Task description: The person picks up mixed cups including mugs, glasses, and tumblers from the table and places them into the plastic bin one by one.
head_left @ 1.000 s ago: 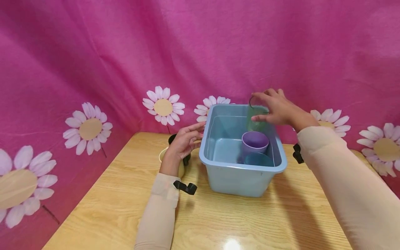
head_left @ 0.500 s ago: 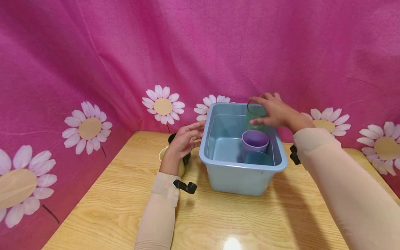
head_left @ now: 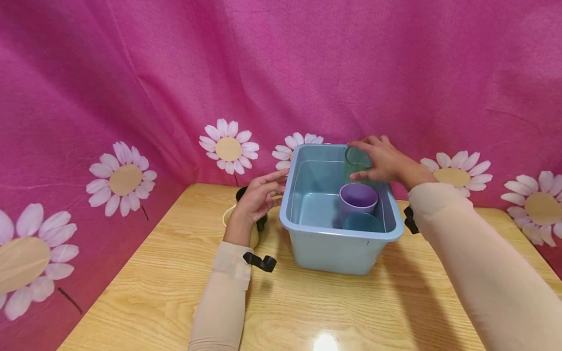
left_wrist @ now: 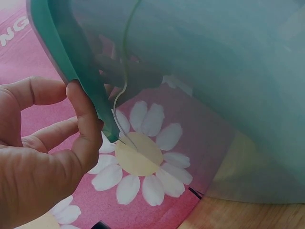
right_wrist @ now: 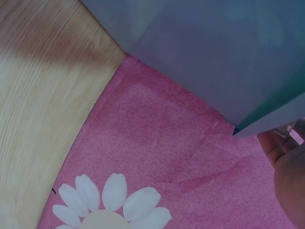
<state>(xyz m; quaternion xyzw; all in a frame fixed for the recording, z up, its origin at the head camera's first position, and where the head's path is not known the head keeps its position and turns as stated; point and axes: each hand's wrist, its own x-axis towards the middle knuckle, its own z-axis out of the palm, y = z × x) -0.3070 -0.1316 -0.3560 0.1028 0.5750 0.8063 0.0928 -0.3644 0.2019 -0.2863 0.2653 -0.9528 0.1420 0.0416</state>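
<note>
In the head view, a pale blue plastic tub (head_left: 331, 251) stands on the table. My right hand (head_left: 381, 158) holds a clear green glass (head_left: 356, 158) by its upper part, thumb in front and fingers behind, in the tub's far right corner. In front of that glass is a purple cup (head_left: 357, 196), and nearer still a teal cup (head_left: 363, 222). My left hand (head_left: 259, 197) touches the outside of the tub's left rim with its fingertips; the left wrist view shows its fingers (left_wrist: 86, 119) bent at the rim (left_wrist: 93, 102).
Behind my left wrist is a yellowish cup or mug (head_left: 254, 236), partly hidden, with a black item (head_left: 240, 193) beside it. A pink curtain (head_left: 263, 73) with daisies hangs behind the wooden table (head_left: 167, 273).
My right hand and the green glass have moved down and slightly left, deeper into the tub's far right corner. The left hand stays at the rim.
</note>
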